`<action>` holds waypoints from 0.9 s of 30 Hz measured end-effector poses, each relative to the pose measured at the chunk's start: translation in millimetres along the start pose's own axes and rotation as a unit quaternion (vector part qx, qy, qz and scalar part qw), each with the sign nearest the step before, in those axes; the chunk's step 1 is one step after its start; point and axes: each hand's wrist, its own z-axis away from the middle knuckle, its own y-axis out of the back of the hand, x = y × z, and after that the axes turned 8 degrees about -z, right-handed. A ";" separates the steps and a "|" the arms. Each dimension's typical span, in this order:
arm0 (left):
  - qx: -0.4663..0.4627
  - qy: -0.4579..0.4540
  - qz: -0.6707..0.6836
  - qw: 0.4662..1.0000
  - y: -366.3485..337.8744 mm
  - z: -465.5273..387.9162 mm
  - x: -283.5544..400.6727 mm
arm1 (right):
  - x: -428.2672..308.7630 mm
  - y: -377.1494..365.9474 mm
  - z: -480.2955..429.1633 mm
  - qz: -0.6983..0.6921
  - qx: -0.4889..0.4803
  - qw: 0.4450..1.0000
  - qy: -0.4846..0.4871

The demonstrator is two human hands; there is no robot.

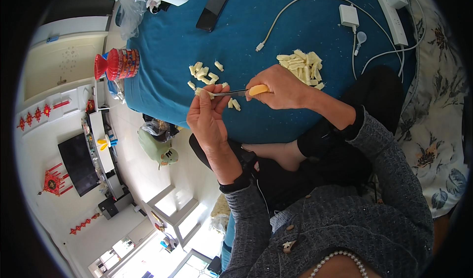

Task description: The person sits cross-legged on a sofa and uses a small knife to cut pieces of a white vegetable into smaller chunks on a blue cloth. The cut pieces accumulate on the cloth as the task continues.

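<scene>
Between the thumb and fingers of my left hand (pixel 208 115) is a small pale yellow soft piece (pixel 201 92). My right hand (pixel 277 87) grips the handle of a slim metal tool (pixel 232 93), probably scissors, with an orange-yellow handle (pixel 258 90). The tool's metal end reaches to the fingertips of my left hand, by the piece. Just beyond my left hand, several similar loose pieces (pixel 202 71) lie scattered on the blue cloth (pixel 244 30). A larger heap of pale yellow pieces (pixel 301 65) sits beyond my right hand, partly hidden by it.
A black phone (pixel 214 10) lies on the cloth's far side. A white cable (pixel 288 6), a charger (pixel 349 15) and a power strip (pixel 392 19) are at right. A red patterned container (pixel 123 63) stands at the left edge. Beyond that edge is a green animal-shaped object (pixel 155 145).
</scene>
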 end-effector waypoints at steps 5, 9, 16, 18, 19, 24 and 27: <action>-0.015 0.009 -0.006 1.000 4.0 -0.4 -0.1 | 0.8 0.6 -0.2 0.010 -0.014 1.000 -0.008; -0.021 0.016 -0.013 1.000 4.7 -0.4 0.9 | 2.1 -1.4 0.1 0.009 -0.007 1.000 -0.003; -0.054 0.041 -0.011 0.998 6.8 -3.1 5.9 | 2.1 -0.1 0.5 0.021 -0.020 0.999 -0.024; -0.066 0.055 -0.025 0.996 8.6 -5.4 8.7 | 1.7 0.5 0.2 0.019 -0.022 0.999 -0.023; -0.072 0.062 -0.031 0.995 9.7 -6.7 9.9 | 1.5 0.6 0.1 0.017 -0.022 0.999 -0.022; -0.059 0.081 -0.055 0.993 16.6 -10.2 9.8 | 0.4 1.7 0.5 0.008 -0.028 0.999 -0.036; -0.039 0.081 -0.044 0.995 18.2 -12.8 3.3 | 0.1 2.7 0.2 0.006 -0.030 0.999 -0.038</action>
